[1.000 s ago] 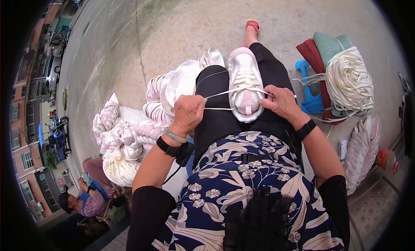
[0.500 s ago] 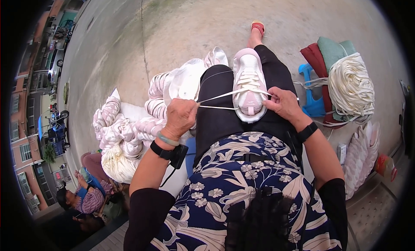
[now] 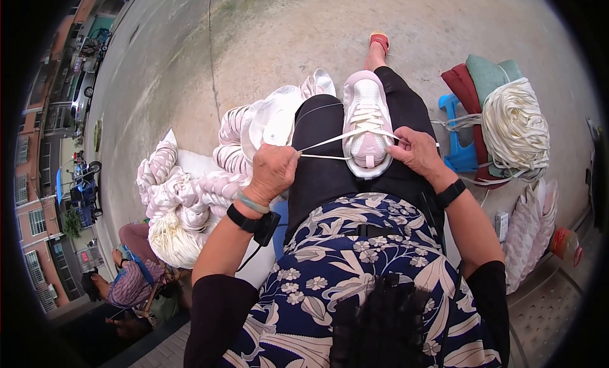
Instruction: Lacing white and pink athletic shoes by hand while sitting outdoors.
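A pink and white sneaker [image 3: 366,114] rests on my black-trousered lap, its toe pointing away from me. Cream laces run criss-cross over its tongue. To the left of the shoe, my left hand [image 3: 274,171] is closed on a shoelace [image 3: 325,141], pulling it out taut; a second strand also runs from the shoe to this hand. My right hand [image 3: 413,151] pinches lace at the shoe's right side, thumb and fingertips close by the collar.
Stacks of pink and white shoe uppers [image 3: 236,127] lie at my left, beside a bundle of cream laces [image 3: 174,241]. On the right, another lace bundle [image 3: 515,130] sits on folded cloths over a blue stool [image 3: 458,155]. More uppers [image 3: 531,235] lie nearer. Another person [image 3: 136,279] sits at lower left.
My left hand has shifted slightly right, toward the shoe, still with the lace. The right hand stays almost where it was. The person at lower left has changed posture.
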Demonstrator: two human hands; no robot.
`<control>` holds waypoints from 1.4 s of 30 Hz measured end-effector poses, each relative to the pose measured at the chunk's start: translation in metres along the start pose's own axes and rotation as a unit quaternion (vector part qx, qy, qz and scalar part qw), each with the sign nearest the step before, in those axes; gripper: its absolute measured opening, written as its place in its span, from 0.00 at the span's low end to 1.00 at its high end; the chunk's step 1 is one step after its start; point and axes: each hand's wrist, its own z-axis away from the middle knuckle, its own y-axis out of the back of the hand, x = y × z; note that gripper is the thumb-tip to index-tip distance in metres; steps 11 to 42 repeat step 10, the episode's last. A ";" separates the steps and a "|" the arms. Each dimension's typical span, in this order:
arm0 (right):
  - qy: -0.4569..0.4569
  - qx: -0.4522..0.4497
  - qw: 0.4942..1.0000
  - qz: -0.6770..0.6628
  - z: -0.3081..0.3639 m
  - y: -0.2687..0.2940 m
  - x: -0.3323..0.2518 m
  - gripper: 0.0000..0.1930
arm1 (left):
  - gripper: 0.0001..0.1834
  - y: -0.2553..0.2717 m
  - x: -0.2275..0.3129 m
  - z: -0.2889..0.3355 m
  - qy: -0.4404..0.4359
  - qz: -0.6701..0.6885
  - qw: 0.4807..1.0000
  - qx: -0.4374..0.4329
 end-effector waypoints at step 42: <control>0.160 0.028 0.967 0.199 0.012 0.024 -0.007 0.10 | 0.10 -0.005 -0.004 0.002 -0.015 -0.002 1.000 0.011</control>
